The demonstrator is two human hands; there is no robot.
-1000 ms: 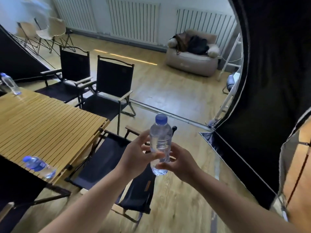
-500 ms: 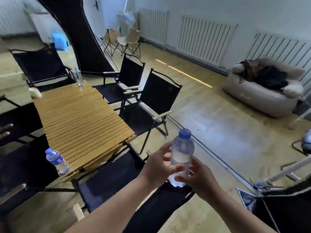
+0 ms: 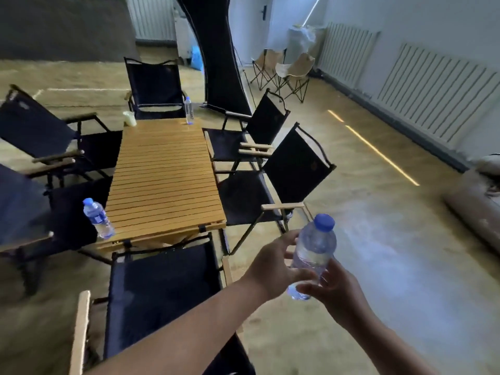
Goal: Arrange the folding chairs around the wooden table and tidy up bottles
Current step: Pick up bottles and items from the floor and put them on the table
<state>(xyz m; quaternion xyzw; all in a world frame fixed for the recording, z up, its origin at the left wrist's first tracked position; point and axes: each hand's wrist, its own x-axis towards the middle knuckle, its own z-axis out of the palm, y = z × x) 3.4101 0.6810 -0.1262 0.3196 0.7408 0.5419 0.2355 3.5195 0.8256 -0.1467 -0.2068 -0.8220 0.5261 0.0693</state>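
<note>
I hold a clear water bottle with a blue cap [image 3: 313,250] upright in front of me, to the right of the wooden slat table [image 3: 165,180]. My left hand [image 3: 273,263] curls round its left side and my right hand [image 3: 332,288] grips its base. A second bottle [image 3: 97,219] stands at the table's near left corner and a third bottle [image 3: 188,109] at its far end. Black folding chairs ring the table: one right below me [image 3: 162,288], two on the right [image 3: 270,185], two on the left [image 3: 35,136] and one at the far end [image 3: 153,87].
A pale cup [image 3: 129,119] sits on the table's far left corner. A black tent flap [image 3: 221,55] hangs behind the table. Two beige butterfly chairs [image 3: 286,71] stand by the radiators [image 3: 433,93]. A beanbag seat [image 3: 476,207] lies at the right edge. Wooden floor spreads to the right.
My view has swung left, bringing the whole table and the left chairs into sight. Both hands keep hold of the bottle, which has tilted slightly and sits farther right in view.
</note>
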